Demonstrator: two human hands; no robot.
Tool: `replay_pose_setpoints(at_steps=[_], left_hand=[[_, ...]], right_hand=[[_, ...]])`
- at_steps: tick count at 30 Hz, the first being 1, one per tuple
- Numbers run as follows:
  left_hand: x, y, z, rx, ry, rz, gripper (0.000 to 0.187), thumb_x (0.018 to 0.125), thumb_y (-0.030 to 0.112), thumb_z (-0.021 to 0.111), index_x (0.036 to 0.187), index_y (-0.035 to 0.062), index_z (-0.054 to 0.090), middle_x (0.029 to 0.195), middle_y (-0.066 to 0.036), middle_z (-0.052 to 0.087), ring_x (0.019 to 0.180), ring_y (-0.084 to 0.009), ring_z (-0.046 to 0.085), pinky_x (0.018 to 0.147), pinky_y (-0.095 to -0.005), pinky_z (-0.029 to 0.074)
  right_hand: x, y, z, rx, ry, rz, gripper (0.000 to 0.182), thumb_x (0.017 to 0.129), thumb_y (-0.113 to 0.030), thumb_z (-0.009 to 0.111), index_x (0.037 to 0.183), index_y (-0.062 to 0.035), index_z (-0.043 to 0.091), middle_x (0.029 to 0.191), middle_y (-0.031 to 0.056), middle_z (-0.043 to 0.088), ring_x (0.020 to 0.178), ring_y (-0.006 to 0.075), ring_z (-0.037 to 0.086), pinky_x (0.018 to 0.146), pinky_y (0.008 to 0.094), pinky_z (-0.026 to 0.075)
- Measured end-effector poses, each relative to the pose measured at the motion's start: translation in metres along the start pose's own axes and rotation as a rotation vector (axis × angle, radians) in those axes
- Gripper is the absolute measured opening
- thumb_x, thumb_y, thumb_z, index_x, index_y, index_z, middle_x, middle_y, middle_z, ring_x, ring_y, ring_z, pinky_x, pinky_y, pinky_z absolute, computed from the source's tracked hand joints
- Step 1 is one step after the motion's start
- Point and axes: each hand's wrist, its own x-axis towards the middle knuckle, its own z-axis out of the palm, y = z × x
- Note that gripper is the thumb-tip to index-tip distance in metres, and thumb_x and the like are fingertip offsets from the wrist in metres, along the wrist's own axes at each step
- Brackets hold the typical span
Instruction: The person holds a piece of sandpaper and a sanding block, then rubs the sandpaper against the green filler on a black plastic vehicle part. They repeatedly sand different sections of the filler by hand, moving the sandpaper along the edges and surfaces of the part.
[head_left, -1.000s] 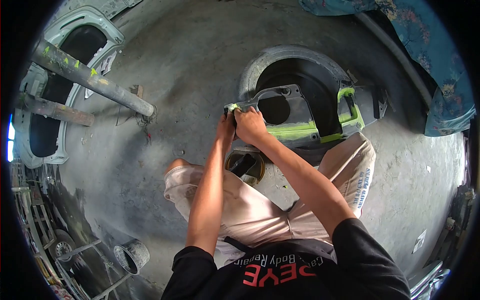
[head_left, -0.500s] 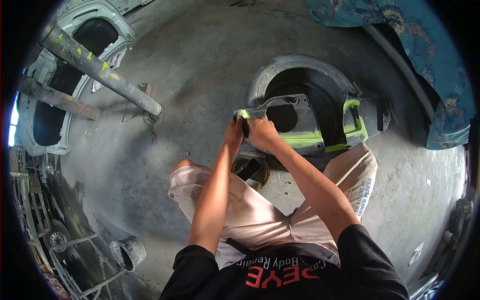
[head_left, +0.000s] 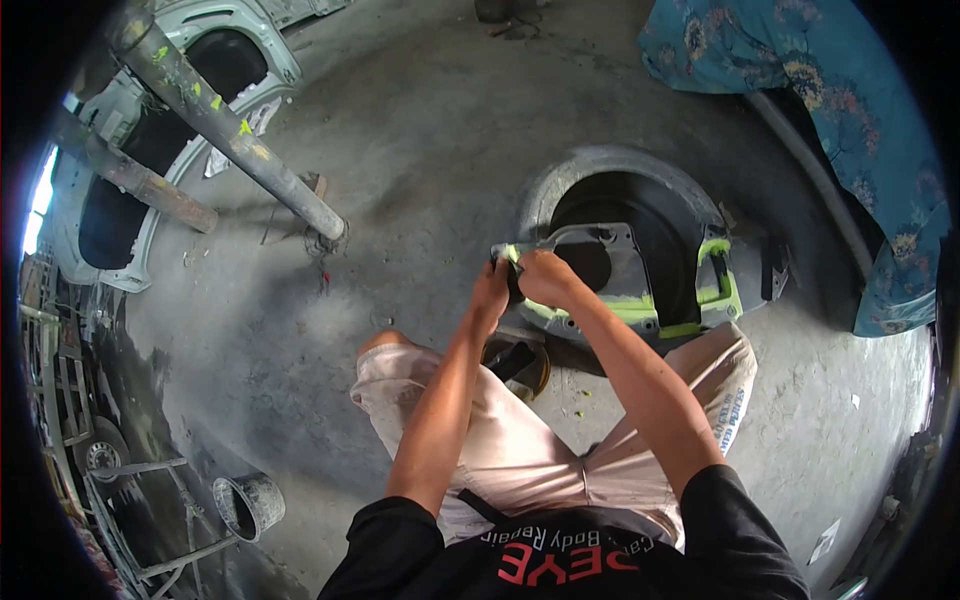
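A grey panel with yellow-green filler (head_left: 620, 305) lies across a tire (head_left: 545, 190) on the floor. My left hand (head_left: 490, 290) is closed at the panel's left end, beside a small dark piece. My right hand (head_left: 546, 278) is closed just right of it, over the same end of the panel. What the fingers of each hand hold is too small and hidden to make out. Below my hands, between my knees, sits a round container (head_left: 540, 375) with a dark object in it.
Thick pillars (head_left: 240, 140) stand at the upper left, near pale car panels (head_left: 285, 60). A bucket (head_left: 262, 500) and a metal frame (head_left: 160, 565) are at the lower left. Blue flowered cloth (head_left: 830, 130) hangs at the right over a pipe (head_left: 810, 150).
The view has shifted, so the panel, tire and hands appear lower and slightly to the right. Both hands remain at the panel's left end.
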Motion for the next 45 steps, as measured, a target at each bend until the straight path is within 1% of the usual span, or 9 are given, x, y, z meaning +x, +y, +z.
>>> replay_pose_setpoints(at_steps=[4,15,19,28,30,34,35,38,45], left_hand=[[-0.003,0.005,0.001,0.0,-0.001,-0.01,0.05,0.107,0.047,0.043,0.117,0.0007,0.061,0.093,-0.007,0.064,0.074,-0.0145,0.057,0.057,-0.0339,0.045],[0.004,0.001,0.0,-0.15,-0.043,-0.066,0.051,0.107,0.046,0.049,0.132,0.0021,0.055,0.112,-0.012,0.067,0.094,-0.0208,0.067,0.078,-0.037,0.057],[0.023,-0.025,-0.002,-0.176,-0.057,-0.063,0.054,0.106,0.048,0.048,0.139,0.0063,0.05,0.12,-0.012,0.067,0.102,-0.0231,0.068,0.081,-0.0418,0.06],[0.031,-0.032,-0.001,-0.108,-0.013,-0.018,0.051,0.107,0.047,0.046,0.135,0.0057,0.052,0.115,-0.012,0.066,0.095,-0.0232,0.068,0.075,-0.0422,0.059],[0.031,-0.035,-0.001,-0.073,-0.013,-0.003,0.053,0.107,0.049,0.047,0.136,0.0053,0.052,0.118,-0.013,0.066,0.096,-0.0229,0.067,0.074,-0.041,0.058],[0.011,-0.004,0.002,0.029,0.004,-0.039,0.053,0.107,0.049,0.045,0.137,0.0055,0.052,0.12,-0.013,0.066,0.099,-0.023,0.068,0.077,-0.0409,0.059],[0.006,0.001,0.002,-0.012,0.013,-0.049,0.054,0.107,0.047,0.046,0.135,0.002,0.054,0.121,-0.016,0.067,0.103,-0.0247,0.067,0.082,-0.0397,0.056],[0.02,-0.022,0.0,-0.15,-0.032,-0.044,0.054,0.107,0.045,0.047,0.135,-0.0009,0.055,0.122,-0.019,0.067,0.107,-0.0276,0.067,0.088,-0.0395,0.054],[0.013,-0.01,-0.004,-0.048,-0.058,-0.138,0.054,0.106,0.051,0.042,0.141,0.01,0.052,0.126,-0.014,0.065,0.11,-0.028,0.066,0.085,-0.0445,0.058]], right_hand=[[0.013,-0.007,0.009,-0.075,0.125,-0.063,0.028,0.081,-0.013,0.055,0.095,0.0041,0.072,0.101,0.0323,0.069,0.102,0.0468,0.067,0.09,0.0509,0.053],[-0.066,0.02,0.031,0.647,0.079,-0.448,0.081,0.082,-0.023,0.077,0.15,0.0016,0.042,0.128,0.0257,0.064,0.124,0.0302,0.061,0.105,0.038,0.046],[-0.046,0.03,0.06,0.342,0.399,-0.349,0.057,0.091,-0.018,0.064,0.142,0.0033,0.049,0.125,0.0293,0.063,0.112,0.0463,0.062,0.099,0.0473,0.05],[-0.044,0.037,0.066,0.585,0.332,-0.218,0.051,0.098,-0.021,0.053,0.145,-0.0031,0.049,0.128,0.0276,0.064,0.126,0.0439,0.058,0.108,0.047,0.043],[-0.043,0.035,0.068,0.582,0.3,-0.171,0.05,0.099,-0.011,0.054,0.147,0.001,0.047,0.138,0.0232,0.061,0.132,0.0293,0.057,0.109,0.0347,0.043],[-0.013,0.011,0.052,0.631,0.29,-0.096,0.053,0.099,-0.015,0.056,0.148,0.0001,0.045,0.134,0.0256,0.063,0.129,0.0313,0.06,0.107,0.0362,0.045],[-0.017,0.011,0.054,0.634,0.325,-0.158,0.052,0.098,-0.021,0.053,0.146,-0.0039,0.047,0.127,0.0306,0.063,0.123,0.046,0.058,0.103,0.0471,0.048],[-0.037,0.031,0.071,0.539,0.292,-0.154,0.051,0.099,-0.015,0.055,0.148,-0.0003,0.046,0.131,0.0273,0.063,0.13,0.0364,0.059,0.106,0.0391,0.046],[-0.012,-0.002,0.052,0.723,0.334,-0.047,0.045,0.102,-0.02,0.053,0.141,0.0037,0.051,0.126,0.0294,0.064,0.118,0.0417,0.063,0.1,0.043,0.05]])
